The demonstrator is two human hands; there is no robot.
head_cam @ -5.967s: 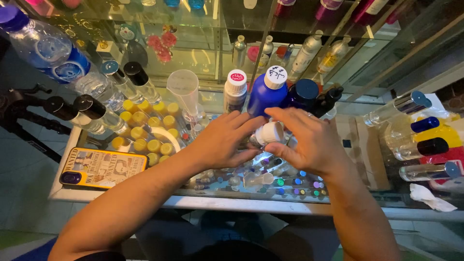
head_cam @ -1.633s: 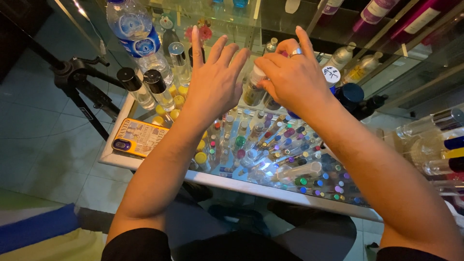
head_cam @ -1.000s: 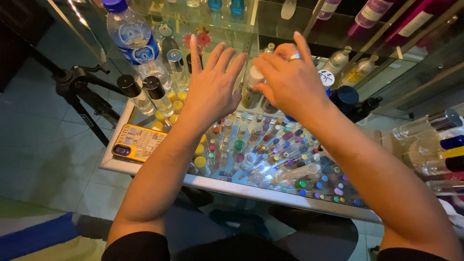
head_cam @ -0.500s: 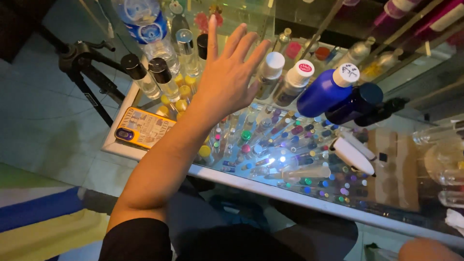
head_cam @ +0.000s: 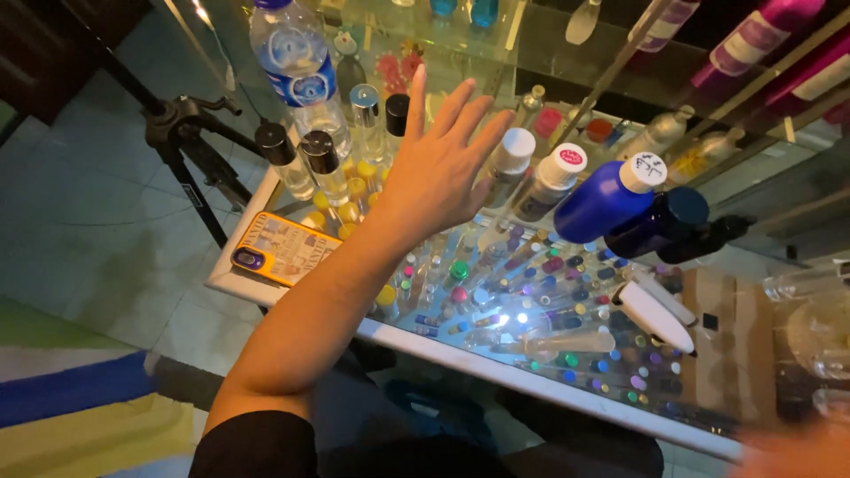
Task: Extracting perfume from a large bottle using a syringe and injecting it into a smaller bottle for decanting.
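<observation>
Glass forms the table (head_cam: 460, 350), whose near edge runs diagonally, with tiled floor open beyond it. A small white-capped bottle (head_cam: 509, 164) stands just right of the left hand (head_cam: 438, 168), closest to its fingertips, apparently untouched. That grip is seen spread flat, holding nothing. Right of this bottle a blue bottle (head_cam: 602, 204) is set; a yellow phone (head_cam: 279, 248) lies well left. The right hand (head_cam: 797, 451) is only a blur; its grip cannot be told.

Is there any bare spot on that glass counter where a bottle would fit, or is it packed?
Mostly packed at the back: the blue bottle, white-capped bottles and water bottle stand in a close row past the open left hand. Bare glass lies between the phone and the white pen-like tool, and along the near edge.
</observation>
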